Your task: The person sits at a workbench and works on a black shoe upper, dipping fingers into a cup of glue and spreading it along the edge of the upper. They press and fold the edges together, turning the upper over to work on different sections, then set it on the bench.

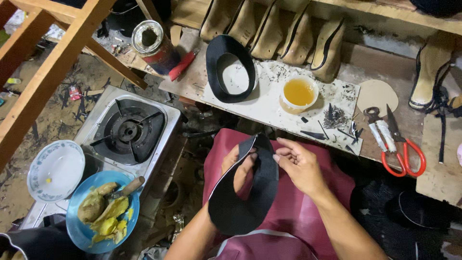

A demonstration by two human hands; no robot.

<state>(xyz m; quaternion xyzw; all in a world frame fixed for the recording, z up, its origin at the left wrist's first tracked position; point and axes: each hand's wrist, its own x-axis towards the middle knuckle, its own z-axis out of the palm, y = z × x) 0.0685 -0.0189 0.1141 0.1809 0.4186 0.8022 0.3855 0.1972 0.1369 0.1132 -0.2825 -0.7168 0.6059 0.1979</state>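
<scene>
Over my lap I hold a black shoe upper piece [250,202], a curved band with an oval opening and a pale edge. My left hand [239,168] reaches through the opening and grips the band from inside. My right hand [299,163] pinches its upper right edge with the fingertips. A second black upper [214,65] of the same shape lies flat on the white work board [269,106] ahead. Beside it stands a small white bowl of yellow glue [299,92].
Red-handled scissors [402,144], pincers [375,123], a pile of small nails [334,117] and a round tan insole [378,95] lie right. Tan shoe lasts [269,29] line the back. A gas stove [130,132], white plate [55,169], blue plate of food [103,212] and tin can [156,45] sit left.
</scene>
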